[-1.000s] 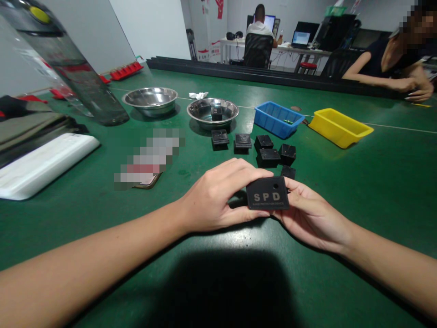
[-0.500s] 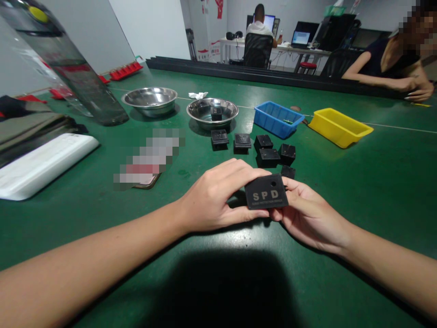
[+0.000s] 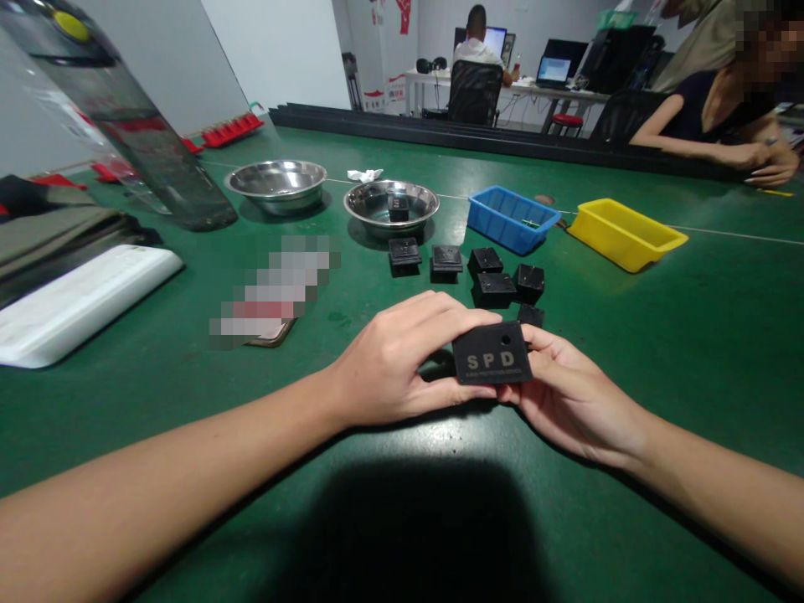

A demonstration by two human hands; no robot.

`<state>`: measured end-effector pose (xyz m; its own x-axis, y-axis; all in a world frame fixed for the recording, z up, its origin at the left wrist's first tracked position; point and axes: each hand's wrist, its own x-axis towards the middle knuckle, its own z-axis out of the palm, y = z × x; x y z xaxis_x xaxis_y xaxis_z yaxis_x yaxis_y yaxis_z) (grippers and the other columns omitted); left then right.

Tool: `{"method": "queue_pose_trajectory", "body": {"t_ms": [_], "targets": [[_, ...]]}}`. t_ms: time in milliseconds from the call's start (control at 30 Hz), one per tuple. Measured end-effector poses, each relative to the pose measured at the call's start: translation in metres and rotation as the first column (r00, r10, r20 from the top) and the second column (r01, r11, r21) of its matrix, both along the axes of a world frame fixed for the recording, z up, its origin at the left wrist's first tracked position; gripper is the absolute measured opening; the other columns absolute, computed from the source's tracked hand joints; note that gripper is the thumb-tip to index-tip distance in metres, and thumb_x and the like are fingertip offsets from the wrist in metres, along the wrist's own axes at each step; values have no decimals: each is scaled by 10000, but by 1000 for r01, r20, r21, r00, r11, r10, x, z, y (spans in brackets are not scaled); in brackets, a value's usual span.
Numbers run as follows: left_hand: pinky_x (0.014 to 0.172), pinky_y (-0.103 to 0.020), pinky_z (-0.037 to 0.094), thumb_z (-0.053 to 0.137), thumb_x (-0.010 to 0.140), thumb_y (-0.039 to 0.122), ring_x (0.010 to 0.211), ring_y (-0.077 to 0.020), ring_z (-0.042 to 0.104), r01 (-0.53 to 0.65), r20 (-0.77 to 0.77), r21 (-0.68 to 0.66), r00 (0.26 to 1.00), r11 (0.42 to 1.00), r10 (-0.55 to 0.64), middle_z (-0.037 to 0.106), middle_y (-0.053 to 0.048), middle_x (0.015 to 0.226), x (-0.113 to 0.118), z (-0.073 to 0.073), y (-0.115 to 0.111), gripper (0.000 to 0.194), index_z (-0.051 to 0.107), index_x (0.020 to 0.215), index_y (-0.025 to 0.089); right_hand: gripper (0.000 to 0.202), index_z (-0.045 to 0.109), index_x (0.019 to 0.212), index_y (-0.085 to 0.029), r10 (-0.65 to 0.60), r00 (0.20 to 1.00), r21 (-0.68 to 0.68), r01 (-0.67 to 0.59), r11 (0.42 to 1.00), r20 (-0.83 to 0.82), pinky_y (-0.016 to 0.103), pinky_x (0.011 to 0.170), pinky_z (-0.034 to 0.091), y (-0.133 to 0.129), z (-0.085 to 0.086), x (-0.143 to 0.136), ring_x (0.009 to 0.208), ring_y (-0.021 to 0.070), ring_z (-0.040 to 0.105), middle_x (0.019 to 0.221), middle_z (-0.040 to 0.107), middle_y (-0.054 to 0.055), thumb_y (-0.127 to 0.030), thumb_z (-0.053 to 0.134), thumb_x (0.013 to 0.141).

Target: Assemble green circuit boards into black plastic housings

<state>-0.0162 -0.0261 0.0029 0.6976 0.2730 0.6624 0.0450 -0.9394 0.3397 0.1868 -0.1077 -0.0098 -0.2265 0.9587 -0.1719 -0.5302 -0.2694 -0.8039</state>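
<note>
Between my hands is a black plastic box marked "SPD" (image 3: 491, 356), its lettered face toward me and a round hole near its upper right corner. My left hand (image 3: 402, 356) grips it along the top and bottom edges, thumb below and fingers above. My right hand (image 3: 574, 389) pinches its right end; the fingertips behind the box are hidden. Just beyond sit several loose black housings (image 3: 494, 289) on the green table (image 3: 377, 502). Another small black housing (image 3: 398, 208) lies in the nearer steel bowl (image 3: 358, 216).
A second steel bowl (image 3: 276, 197) stands farther left. Behind the housings are a blue bin (image 3: 508, 222) and a yellow bin (image 3: 628, 234). On the left are a water bottle (image 3: 157, 159), a white block (image 3: 88, 301) and a blurred-out phone (image 3: 273, 293). A person (image 3: 709, 126) leans at the far right edge.
The box has shifted very slightly to the right in my hands. Both hands keep nearly the same hold. At the back right, another person's clothing has come into view.
</note>
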Motion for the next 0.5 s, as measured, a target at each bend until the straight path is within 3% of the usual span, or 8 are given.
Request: {"method": "queue_pose_trajectory", "body": {"t_ms": [500], "targets": [[850,-324,564,753,880,396,931,-206,691,17,12,-12,1000,1000,-17,733,-106,1041,1,3,-1,451,628,1240,155,188,723,849,-201,-1,1000,35,0,999,28,303,734,530,-1,-5,1,739,140,639,797,704,12,-303,862,775]]}}
